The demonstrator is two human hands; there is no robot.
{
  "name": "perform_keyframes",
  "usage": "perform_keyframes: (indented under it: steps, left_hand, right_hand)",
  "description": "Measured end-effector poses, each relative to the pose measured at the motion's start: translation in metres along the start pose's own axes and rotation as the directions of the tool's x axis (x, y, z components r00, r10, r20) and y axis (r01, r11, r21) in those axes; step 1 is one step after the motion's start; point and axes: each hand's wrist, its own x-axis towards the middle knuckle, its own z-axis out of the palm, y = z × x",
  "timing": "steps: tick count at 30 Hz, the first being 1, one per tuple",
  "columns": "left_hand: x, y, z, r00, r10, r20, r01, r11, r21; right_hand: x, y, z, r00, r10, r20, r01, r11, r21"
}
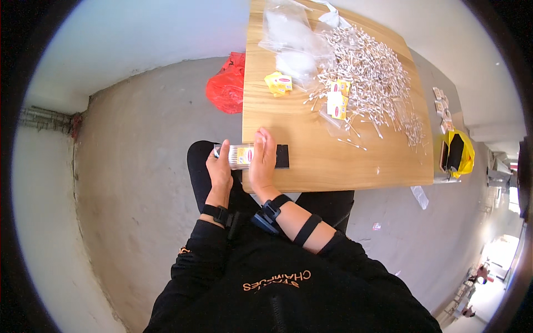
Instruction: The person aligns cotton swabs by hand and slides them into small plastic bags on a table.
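Observation:
A clear plastic pack of cotton swabs with a yellow and white card sits at the left edge of the table. My left hand grips the pack's left end, thumb on top. My right hand lies along its right end with fingers stretched out and close together, covering that end. Just right of that hand a black rectangular object lies on the wooden table, partly hidden by the hand.
A large heap of loose cotton swabs covers the far right of the table. Clear plastic bags lie at the back. Yellow cards and more cards lie nearer. A red bag is on the floor; a yellow bag stands right.

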Motion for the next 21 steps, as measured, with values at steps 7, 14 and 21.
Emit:
perform_keyframes:
  steps: [7, 14, 21]
  left_hand:
    - [-0.005, 0.015, -0.005, 0.986, -0.146, 0.078, 0.153, 0.984, -0.088]
    - [-0.001, 0.0, -0.005, 0.988, 0.153, -0.013, -0.144, 0.954, 0.261]
    - [0.001, -0.003, -0.009, 0.994, 0.105, -0.029, -0.091, 0.949, 0.302]
  right_hand:
    - [0.004, 0.01, -0.001, 1.0, 0.014, 0.005, -0.014, 0.999, 0.046]
    - [-0.001, 0.008, 0.0, 0.999, 0.035, 0.038, -0.035, 0.999, -0.005]
    - [-0.005, 0.003, 0.005, 0.981, -0.087, 0.176, 0.134, 0.951, -0.279]
